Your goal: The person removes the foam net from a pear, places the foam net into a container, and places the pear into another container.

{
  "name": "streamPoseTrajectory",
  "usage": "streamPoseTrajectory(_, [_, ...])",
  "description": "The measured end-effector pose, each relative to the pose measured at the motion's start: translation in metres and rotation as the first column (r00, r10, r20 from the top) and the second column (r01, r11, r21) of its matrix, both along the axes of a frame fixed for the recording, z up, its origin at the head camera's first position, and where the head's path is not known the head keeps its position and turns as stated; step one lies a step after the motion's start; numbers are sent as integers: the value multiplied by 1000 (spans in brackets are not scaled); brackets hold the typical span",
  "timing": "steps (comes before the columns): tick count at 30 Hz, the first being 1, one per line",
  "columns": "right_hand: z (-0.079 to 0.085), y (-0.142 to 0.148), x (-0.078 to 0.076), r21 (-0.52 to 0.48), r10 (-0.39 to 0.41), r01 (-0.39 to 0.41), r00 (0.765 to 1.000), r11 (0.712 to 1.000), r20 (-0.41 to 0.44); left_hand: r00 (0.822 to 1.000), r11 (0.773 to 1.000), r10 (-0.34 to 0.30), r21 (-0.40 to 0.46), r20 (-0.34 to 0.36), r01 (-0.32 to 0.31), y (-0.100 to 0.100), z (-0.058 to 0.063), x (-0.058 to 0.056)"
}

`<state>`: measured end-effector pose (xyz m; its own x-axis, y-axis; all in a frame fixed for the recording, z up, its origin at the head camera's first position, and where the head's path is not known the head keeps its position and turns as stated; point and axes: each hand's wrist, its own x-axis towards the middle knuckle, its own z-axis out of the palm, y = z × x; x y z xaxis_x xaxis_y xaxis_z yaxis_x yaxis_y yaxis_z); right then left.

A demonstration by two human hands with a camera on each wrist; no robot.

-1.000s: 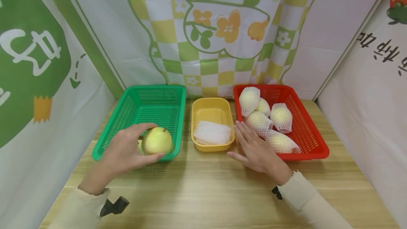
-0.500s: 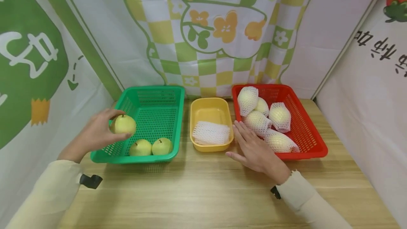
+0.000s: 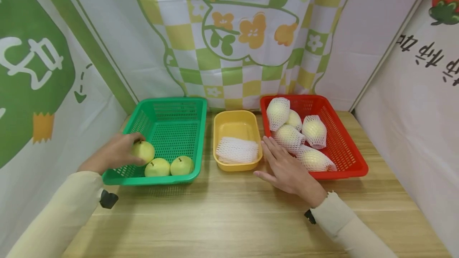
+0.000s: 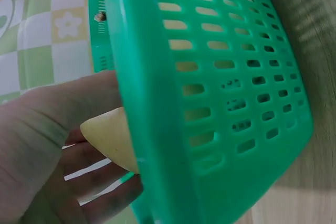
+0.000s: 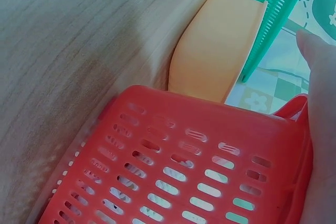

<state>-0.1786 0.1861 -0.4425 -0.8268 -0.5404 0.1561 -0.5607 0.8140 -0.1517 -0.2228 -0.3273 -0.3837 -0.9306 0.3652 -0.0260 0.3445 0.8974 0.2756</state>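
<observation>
At the left side of the green basket [image 3: 204,138], my left hand [image 3: 118,152] grips a yellow-green pear [image 3: 145,152] low inside the rim. Two bare pears [image 3: 157,167] [image 3: 182,165] lie beside it along the basket's front wall. The left wrist view shows the gripped pear [image 4: 111,139] between thumb and fingers, partly hidden behind the basket rim. My right hand [image 3: 288,172] rests with straight fingers over the near-left corner of the red basket [image 3: 342,142]. Inside that basket are several pears in white foam nets [image 3: 289,137].
Between the baskets stands a yellow tray [image 3: 238,167] holding a stack of white foam nets [image 3: 237,150]. All three containers stand on a wooden table [image 3: 222,218]. A printed curtain [image 3: 233,77] hangs right behind them, and white fabric walls enclose both sides.
My left hand carried its pear from the basket's front over to the left, then lowered it beside the other two. The right hand has stayed in place on the red basket.
</observation>
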Motion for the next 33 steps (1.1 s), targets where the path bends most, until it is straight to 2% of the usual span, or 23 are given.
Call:
streamPoseTrajectory(6, [0,0,-1,7,-10,10,1000,1000,10,1000,999,-6,-34,29,7,0,-8,-5])
streamPoseTrajectory(12, [0,0,0,7,-3,4,1000,1000,-17,997,999,-8,-39,71,11,0,-16,-5])
streamPoseTrajectory(18, [-1,0,0,-8,4,-5,1000,1000,-16,995,998,-9,-60,102,15,2,-16,-3])
streamPoseTrajectory(24, [-1,0,0,-2,7,-7,1000,1000,-23,995,999,-6,-53,99,12,5,-15,-2])
streamPoseTrajectory(28, [-1,0,-1,-5,4,-4,1000,1000,-16,995,998,-9,-67,103,16,7,-11,-1])
streamPoseTrajectory(33, [1,0,0,-3,-2,2,1000,1000,6,991,993,7,-122,136,10,11,7,1])
